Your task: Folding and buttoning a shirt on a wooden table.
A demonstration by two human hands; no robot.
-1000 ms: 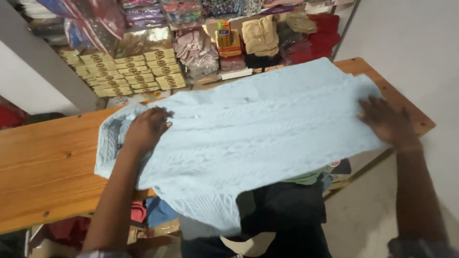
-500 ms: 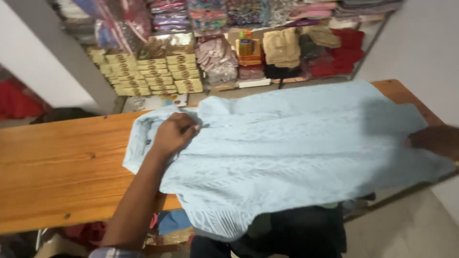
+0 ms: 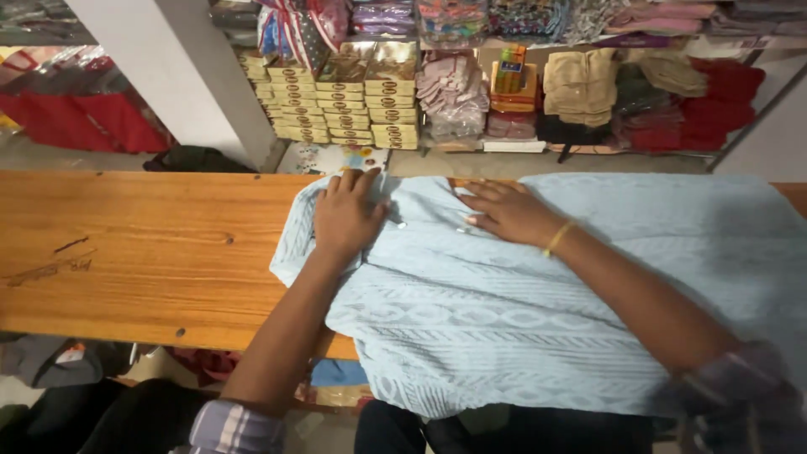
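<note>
left hand (image 3: 346, 217) flat, palm down | right hand (image 3: 504, 212) flat, seemingly pressing

- A long wooden table (image 3: 143, 252) with an orange-brown top spans the view; dark scratches and small knots mark its left part.
- Beyond its far edge, a white pillar (image 3: 181, 76) rises at the left.
- Shelves (image 3: 504, 145) behind hold stacked yellow boxes (image 3: 336, 105) and folded clothes in beige (image 3: 580, 84), pink and red (image 3: 714, 105).
- A red bag (image 3: 80, 118) sits at the far left.
- The floor (image 3: 76, 155) looks grey.
</note>
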